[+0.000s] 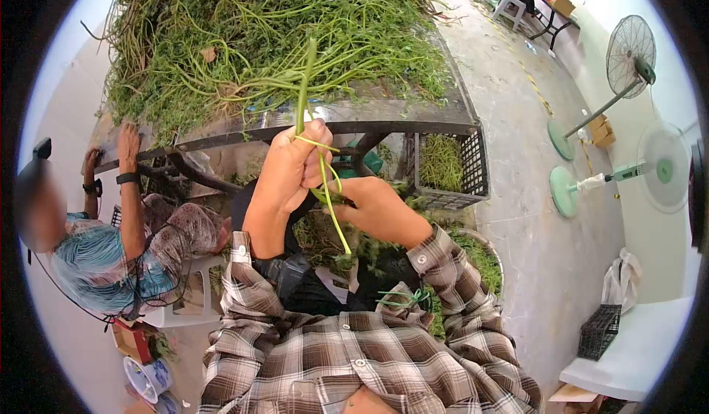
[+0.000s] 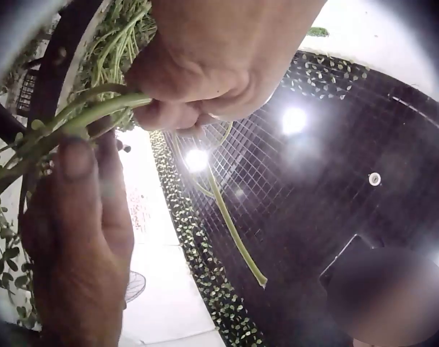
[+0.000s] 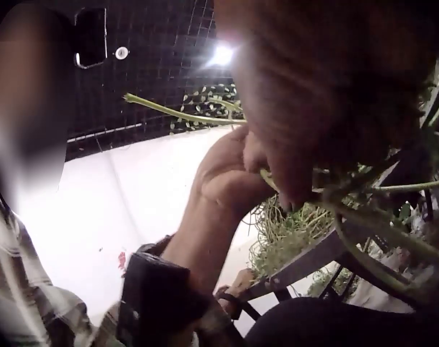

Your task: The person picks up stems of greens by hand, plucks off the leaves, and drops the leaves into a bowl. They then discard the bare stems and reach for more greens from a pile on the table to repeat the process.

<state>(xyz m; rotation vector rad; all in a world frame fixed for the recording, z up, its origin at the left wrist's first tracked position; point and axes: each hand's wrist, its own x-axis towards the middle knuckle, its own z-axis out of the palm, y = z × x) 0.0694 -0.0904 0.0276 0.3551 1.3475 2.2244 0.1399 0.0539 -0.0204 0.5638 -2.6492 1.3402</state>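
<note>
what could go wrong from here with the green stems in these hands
The thick stem might bruise or snap, since the left hand is curled tightly round it.
The thin stem could slip loose or snag, as its lower end hangs free beside the right hand.
Some of the heaped leafy greens could get knocked off the table, because they lie close to its edge.

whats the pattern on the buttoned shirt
The shirt is plaid, in brown, grey and white; it shows best in the head view.
</note>
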